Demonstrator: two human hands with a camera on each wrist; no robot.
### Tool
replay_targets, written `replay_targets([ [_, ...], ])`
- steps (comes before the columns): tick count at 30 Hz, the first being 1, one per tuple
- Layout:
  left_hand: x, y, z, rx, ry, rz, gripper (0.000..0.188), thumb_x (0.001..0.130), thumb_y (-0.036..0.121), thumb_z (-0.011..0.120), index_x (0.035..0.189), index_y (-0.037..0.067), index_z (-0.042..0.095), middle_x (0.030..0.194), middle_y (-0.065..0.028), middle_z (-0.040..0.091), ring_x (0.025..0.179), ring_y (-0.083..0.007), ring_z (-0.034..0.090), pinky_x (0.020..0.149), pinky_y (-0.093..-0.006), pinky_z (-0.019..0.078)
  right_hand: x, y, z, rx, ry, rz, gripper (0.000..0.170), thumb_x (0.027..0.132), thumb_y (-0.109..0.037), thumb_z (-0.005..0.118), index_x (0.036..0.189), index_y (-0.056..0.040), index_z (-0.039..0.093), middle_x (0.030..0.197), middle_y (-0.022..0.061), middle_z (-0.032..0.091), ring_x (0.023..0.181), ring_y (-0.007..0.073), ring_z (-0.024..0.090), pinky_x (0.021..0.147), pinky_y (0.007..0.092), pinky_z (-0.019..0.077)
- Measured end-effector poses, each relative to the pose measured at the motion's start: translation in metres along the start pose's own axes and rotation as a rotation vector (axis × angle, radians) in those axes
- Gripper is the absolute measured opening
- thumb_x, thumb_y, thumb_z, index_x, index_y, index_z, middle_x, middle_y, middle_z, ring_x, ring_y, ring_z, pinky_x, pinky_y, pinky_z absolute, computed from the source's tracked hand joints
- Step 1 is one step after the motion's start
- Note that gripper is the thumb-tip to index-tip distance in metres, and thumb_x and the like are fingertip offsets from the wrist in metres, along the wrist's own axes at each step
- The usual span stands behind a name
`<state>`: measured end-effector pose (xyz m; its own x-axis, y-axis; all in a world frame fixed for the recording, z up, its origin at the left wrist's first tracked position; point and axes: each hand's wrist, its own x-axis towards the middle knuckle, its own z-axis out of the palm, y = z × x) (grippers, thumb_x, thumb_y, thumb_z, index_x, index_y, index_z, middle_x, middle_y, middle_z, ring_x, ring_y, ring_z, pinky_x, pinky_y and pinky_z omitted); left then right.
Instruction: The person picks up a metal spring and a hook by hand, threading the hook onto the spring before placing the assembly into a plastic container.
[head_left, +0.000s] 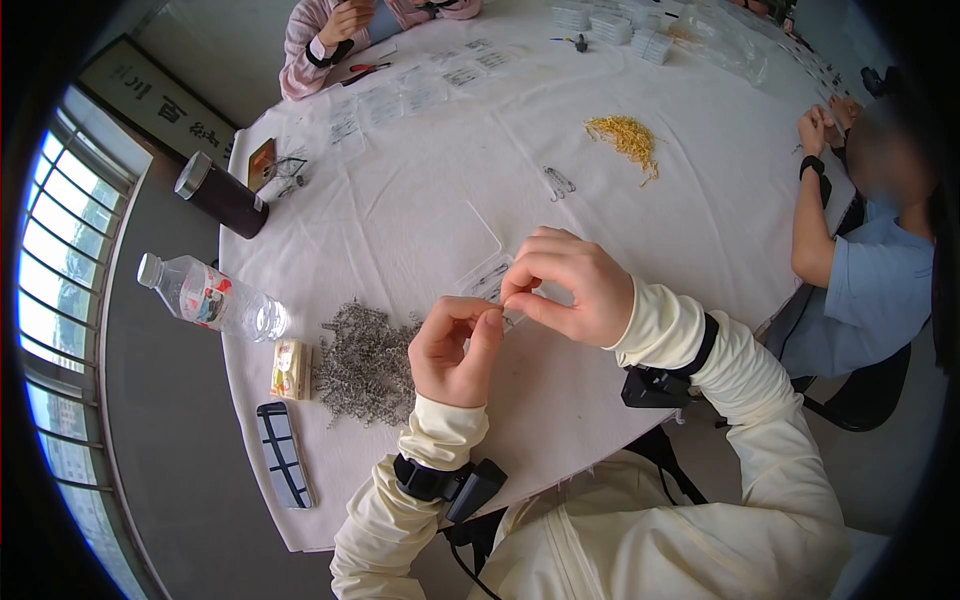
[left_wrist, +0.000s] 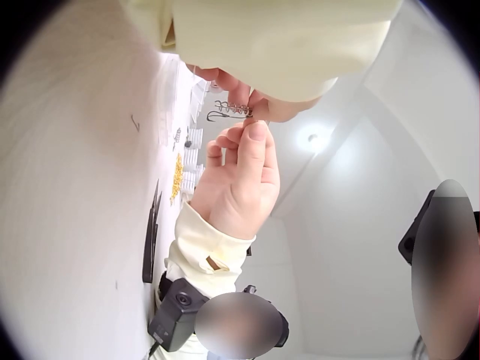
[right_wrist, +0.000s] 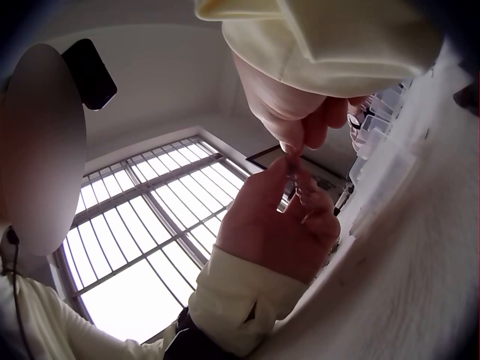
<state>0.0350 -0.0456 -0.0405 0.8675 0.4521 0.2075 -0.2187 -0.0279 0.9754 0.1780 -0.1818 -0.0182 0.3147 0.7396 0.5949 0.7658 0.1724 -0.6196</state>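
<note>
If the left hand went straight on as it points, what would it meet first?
Probably the cream-sleeved right hand, its fingers just beside those of the left hand at a small dark metal hook; exact gap unclear.

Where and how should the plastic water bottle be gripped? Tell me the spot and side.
Around the labelled middle of the plastic water bottle, probably with the left hand, reaching over the pile of metal pieces from the inner side of the table. The bottle appears upright near the edge, its round body suiting wrapped fingers.

bright barred window (head_left: pixel 68 250) glare, ceiling light (left_wrist: pixel 315 141) glowing, dark curved edges, dim right-wrist view
</note>
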Motion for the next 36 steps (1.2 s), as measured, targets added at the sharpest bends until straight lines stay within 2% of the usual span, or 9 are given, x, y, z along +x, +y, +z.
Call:
replay_targets([
  [11,-0.0001,-0.0038,0.0000,0.059,0.000,-0.005,0.008,0.092,0.002,0.069,0.099,0.001,0.064,0.089,0.0002,0.064,0.076,-0.0051,0.055,0.072,-0.0209,0.0456,-0.0002,-0.0023,0.0001,0.036,-0.006,0.040,0.005,0.081,-0.001,0.069,0.085,-0.0028,0.066,0.083,0.0059,0.064,0.080,0.0220,0.061,0.070,0.0326,0.0491],
  [16,-0.0006,-0.0005,0.0006,0.010,-0.013,-0.026,0.007,0.095,0.005,0.066,0.100,0.001,0.062,0.088,0.0005,0.063,0.077,-0.0058,0.055,0.071,-0.0214,0.0456,0.0004,-0.0042,-0.0030,0.157,-0.004,0.144,0.006,0.081,-0.001,0.068,0.086,-0.0025,0.066,0.085,0.0055,0.065,0.080,0.0188,0.062,0.071,0.0311,0.0499],
  [23,-0.0010,0.0022,0.0017,-0.029,-0.024,-0.030,0.006,0.097,0.005,0.062,0.101,0.000,0.062,0.088,0.0014,0.060,0.077,-0.0056,0.054,0.071,-0.0213,0.0450,0.0005,-0.0018,-0.0014,0.136,-0.015,0.078,0.009,0.080,0.000,0.069,0.089,-0.0028,0.068,0.086,0.0051,0.066,0.080,0.0177,0.062,0.071,0.0300,0.0499],
  [25,-0.0010,0.0026,0.0035,-0.030,-0.021,-0.022,0.005,0.098,0.006,0.060,0.099,0.001,0.061,0.089,0.0041,0.058,0.075,-0.0035,0.047,0.066,-0.0195,0.0376,0.0005,-0.0016,-0.0015,0.139,-0.032,0.080,0.010,0.080,0.000,0.069,0.089,-0.0030,0.069,0.087,0.0048,0.066,0.080,0.0174,0.062,0.071,0.0296,0.0499],
  [26,-0.0010,0.0021,0.0027,-0.030,-0.021,-0.023,0.005,0.098,0.006,0.060,0.099,0.001,0.061,0.089,0.0041,0.058,0.075,-0.0035,0.047,0.066,-0.0195,0.0376,0.0002,-0.0012,-0.0012,0.139,-0.032,0.080,0.010,0.080,0.000,0.069,0.089,-0.0030,0.069,0.087,0.0048,0.066,0.080,0.0174,0.062,0.071,0.0296,0.0499],
  [28,-0.0010,0.0006,0.0005,-0.021,-0.038,-0.028,0.005,0.097,0.004,0.061,0.101,0.001,0.061,0.090,0.0012,0.060,0.078,-0.0057,0.053,0.071,-0.0215,0.0445,-0.0006,-0.0005,-0.0001,0.167,-0.032,0.099,0.010,0.080,0.000,0.069,0.089,-0.0030,0.068,0.086,0.0047,0.066,0.079,0.0173,0.062,0.070,0.0296,0.0499],
  [36,-0.0009,0.0021,0.0022,-0.028,-0.031,-0.029,0.005,0.098,0.004,0.061,0.102,0.000,0.061,0.090,0.0008,0.060,0.078,-0.0063,0.054,0.072,-0.0218,0.0452,-0.0008,-0.0017,0.0027,0.204,-0.037,0.143,0.008,0.081,-0.001,0.067,0.088,-0.0023,0.064,0.083,0.0055,0.062,0.077,0.0177,0.061,0.070,0.0303,0.0499],
])
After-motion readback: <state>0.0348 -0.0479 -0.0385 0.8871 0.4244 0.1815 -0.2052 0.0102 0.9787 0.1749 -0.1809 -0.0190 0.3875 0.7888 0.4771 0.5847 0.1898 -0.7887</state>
